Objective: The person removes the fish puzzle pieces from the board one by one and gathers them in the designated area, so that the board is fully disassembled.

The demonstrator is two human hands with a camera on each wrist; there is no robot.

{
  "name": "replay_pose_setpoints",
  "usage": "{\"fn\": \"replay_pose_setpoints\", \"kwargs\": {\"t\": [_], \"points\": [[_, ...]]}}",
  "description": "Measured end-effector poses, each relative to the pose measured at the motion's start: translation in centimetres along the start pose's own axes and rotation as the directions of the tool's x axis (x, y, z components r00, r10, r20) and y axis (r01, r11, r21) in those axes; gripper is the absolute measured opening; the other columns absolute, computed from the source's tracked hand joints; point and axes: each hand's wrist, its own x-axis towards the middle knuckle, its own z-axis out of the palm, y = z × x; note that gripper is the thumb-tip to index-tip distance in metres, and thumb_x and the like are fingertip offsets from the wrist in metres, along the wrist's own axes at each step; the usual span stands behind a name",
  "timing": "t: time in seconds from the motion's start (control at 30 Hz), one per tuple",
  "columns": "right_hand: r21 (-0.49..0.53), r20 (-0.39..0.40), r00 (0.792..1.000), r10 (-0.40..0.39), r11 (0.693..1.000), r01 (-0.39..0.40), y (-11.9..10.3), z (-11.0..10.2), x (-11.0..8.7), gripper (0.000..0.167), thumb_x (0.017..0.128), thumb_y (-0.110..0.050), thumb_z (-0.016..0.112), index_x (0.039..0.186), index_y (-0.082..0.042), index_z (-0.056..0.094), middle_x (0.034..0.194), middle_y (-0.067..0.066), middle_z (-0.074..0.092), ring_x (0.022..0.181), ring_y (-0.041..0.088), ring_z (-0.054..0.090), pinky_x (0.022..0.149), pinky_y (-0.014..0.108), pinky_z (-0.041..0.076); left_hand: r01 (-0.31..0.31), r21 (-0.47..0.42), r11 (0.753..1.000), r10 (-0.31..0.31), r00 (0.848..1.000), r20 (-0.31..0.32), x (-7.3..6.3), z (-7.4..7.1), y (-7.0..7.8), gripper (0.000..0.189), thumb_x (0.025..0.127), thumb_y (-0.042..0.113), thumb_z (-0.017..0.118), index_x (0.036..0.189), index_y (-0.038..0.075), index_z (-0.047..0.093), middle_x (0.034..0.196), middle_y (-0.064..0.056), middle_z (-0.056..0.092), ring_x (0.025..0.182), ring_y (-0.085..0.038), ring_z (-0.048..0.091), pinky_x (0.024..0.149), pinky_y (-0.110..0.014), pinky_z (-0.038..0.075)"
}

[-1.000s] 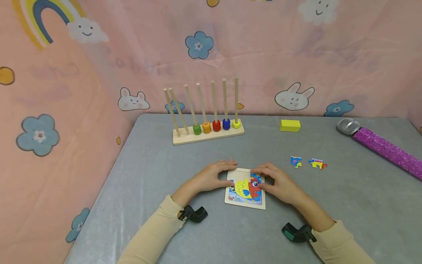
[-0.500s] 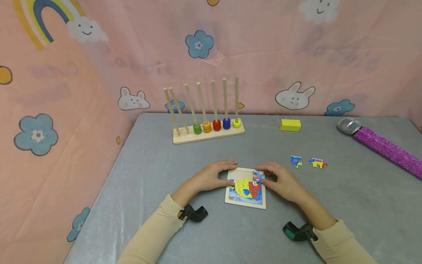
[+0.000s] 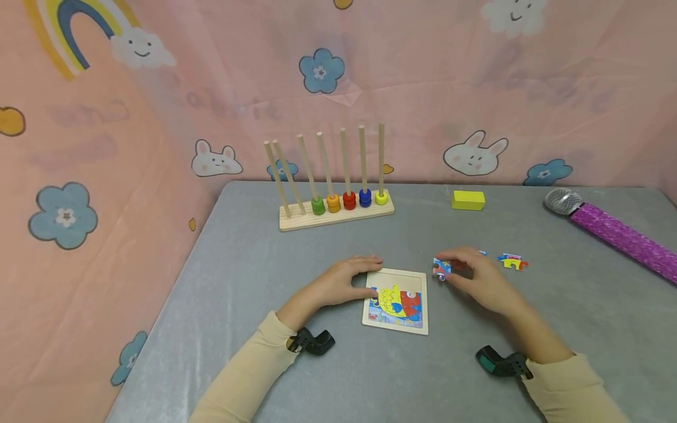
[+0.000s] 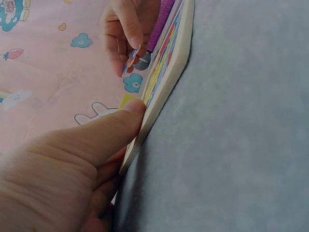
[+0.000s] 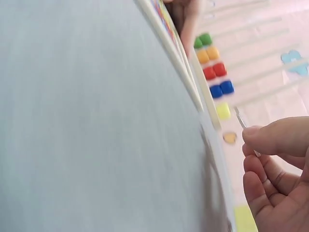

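A square wooden puzzle tray (image 3: 395,272) lies on the table, its lower part filled with a yellow and red fish picture; bare wood shows along its upper part. My left hand (image 3: 341,283) holds the tray by its left side, thumb (image 4: 123,125) over the rim and fingers at the far left corner. To the right of the tray, my right hand (image 3: 483,282) pinches a blue and red puzzle piece (image 3: 442,268) between thumb and fingers. In the right wrist view that piece (image 5: 241,118) appears edge-on. A yellow and red puzzle piece (image 3: 512,261) lies beyond the right hand.
Another puzzle piece (image 3: 482,252) is mostly hidden behind the right hand. At the back stands a wooden peg stand (image 3: 338,218) with coloured rings. A yellow block (image 3: 468,200) and a purple microphone (image 3: 624,232) lie at the back right. A patterned pink cloth hangs behind.
My right hand has lifted the blue and red piece from the tray's upper right corner and carried it rightward, baring wood there. The left hand stays on the tray.
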Motion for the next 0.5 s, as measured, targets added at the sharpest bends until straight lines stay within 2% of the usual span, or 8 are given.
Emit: {"fn": "replay_pose_setpoints", "kwargs": {"t": [0.13, 0.3, 0.4, 0.5], "points": [[-0.029, -0.017, 0.998, 0.06, 0.998, -0.06, 1.0, -2.1, -1.1, 0.032, 0.087, -0.005, 0.066, 0.119, -0.005, 0.063, 0.115, 0.013, 0.061, 0.096, -0.012, 0.044, 0.082, -0.001, 0.037, -0.008, 0.005, 1.0, 0.008, 1.0, 0.002, 0.1, 0.2, 0.0, 0.057, 0.087, 0.03, 0.07, 0.136, 0.007, 0.052, 0.146, -0.003, 0.045, 0.14, -0.017, 0.034, 0.117, -0.031, 0.022], [-0.062, -0.071, 0.993, 0.097, 0.993, -0.101, 3.3, -4.7, -2.9, 0.033, 0.088, -0.004, 0.064, 0.121, -0.003, 0.061, 0.114, 0.015, 0.059, 0.094, -0.018, 0.04, 0.076, 0.001, 0.036, -0.001, -0.016, 1.0, 0.002, 1.0, 0.009, 0.0, 0.1, 0.1, 0.057, 0.087, 0.029, 0.07, 0.136, 0.007, 0.052, 0.146, -0.003, 0.045, 0.14, -0.018, 0.033, 0.117, -0.033, 0.023], [-0.066, -0.105, 0.987, 0.122, 0.989, -0.129, 4.9, -6.1, -3.9, 0.032, 0.089, -0.004, 0.063, 0.121, -0.003, 0.061, 0.112, -0.006, 0.056, 0.092, -0.021, 0.04, 0.074, 0.001, 0.035, 0.01, -0.031, 0.999, -0.01, 1.0, 0.009, 0.0, 0.1, 0.2, 0.057, 0.086, 0.028, 0.07, 0.136, 0.008, 0.052, 0.146, -0.003, 0.045, 0.14, -0.019, 0.033, 0.116, -0.036, 0.025], [-0.052, -0.134, 0.977, 0.168, 0.983, -0.176, 6.4, -7.3, -4.7, 0.032, 0.09, -0.006, 0.062, 0.121, -0.002, 0.059, 0.109, -0.027, 0.045, 0.093, -0.023, 0.039, 0.075, -0.002, 0.032, 0.012, -0.035, 0.999, -0.012, 1.0, 0.004, 0.0, 0.0, 0.2, 0.057, 0.086, 0.028, 0.07, 0.136, 0.007, 0.052, 0.146, -0.003, 0.045, 0.14, -0.02, 0.033, 0.116, -0.037, 0.025]]}}
